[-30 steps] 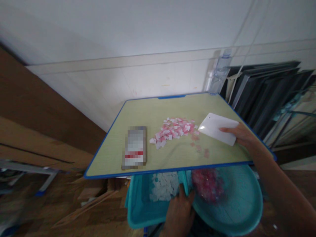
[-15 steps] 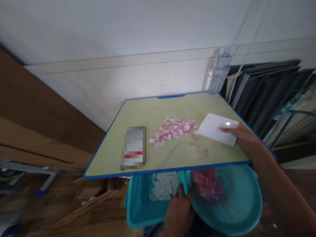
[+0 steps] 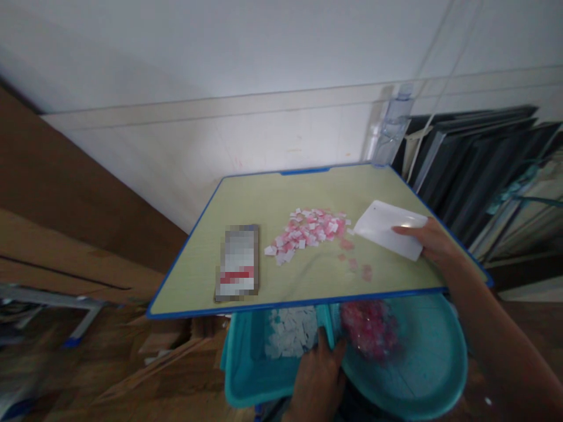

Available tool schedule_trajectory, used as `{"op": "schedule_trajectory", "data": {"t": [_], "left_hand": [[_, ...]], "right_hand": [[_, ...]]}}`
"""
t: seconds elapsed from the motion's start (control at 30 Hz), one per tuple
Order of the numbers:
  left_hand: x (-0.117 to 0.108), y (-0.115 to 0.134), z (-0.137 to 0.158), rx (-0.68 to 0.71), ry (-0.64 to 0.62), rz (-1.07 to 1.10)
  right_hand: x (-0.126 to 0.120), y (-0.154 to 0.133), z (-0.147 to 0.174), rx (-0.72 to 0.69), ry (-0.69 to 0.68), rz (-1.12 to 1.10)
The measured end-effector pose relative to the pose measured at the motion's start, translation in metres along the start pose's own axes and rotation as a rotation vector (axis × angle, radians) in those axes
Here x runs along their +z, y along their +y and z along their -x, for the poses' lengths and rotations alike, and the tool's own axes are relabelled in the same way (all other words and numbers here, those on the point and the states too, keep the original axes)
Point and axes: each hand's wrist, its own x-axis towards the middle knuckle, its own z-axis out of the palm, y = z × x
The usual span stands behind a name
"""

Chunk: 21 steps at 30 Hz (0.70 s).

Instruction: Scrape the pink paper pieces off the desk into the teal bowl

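My right hand [image 3: 433, 239] pinches a thin white plastic sheet [image 3: 387, 225], thumb on top, over the right side of the yellow-green tabletop [image 3: 259, 199]. The sheet's left edge lies just right of a heap of small pink and white square pieces [image 3: 308, 231]. A few pink pieces [image 3: 353, 265] are scattered below the heap. Below the table edge, my left hand [image 3: 323, 372] grips the rim of a teal rectangular bin [image 3: 259, 390], which holds white square pieces [image 3: 292, 331]. Beside it, a round teal basin [image 3: 433, 351] holds a clear-wrapped pink-red mass [image 3: 372, 328].
A phone-like flat object [image 3: 238, 264], blurred out, lies on the table's left. A clear plastic bottle [image 3: 393, 126] stands at the back right corner by the wall. Dark panels [image 3: 475, 158] lean at right, and brown cardboard [image 3: 79, 176] stands at left.
The white sheet has tilted and bends slightly, its far edge a little higher. My left hand, the bin and the heap look the same.
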Motion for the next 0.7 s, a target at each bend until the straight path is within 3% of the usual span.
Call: {"op": "schedule_trajectory", "data": {"t": [0.3,0.7], "left_hand": [[0.0016,-0.0007,0.0000,0.001,0.007,0.020],[-0.0020,0.0009,0.0015,0.003,0.007,0.005]], "right_hand": [[-0.0045,0.0003,0.0002,0.034,-0.046,-0.002],[-0.0004,-0.0016,0.0035,0.014,0.023,-0.005]]}}
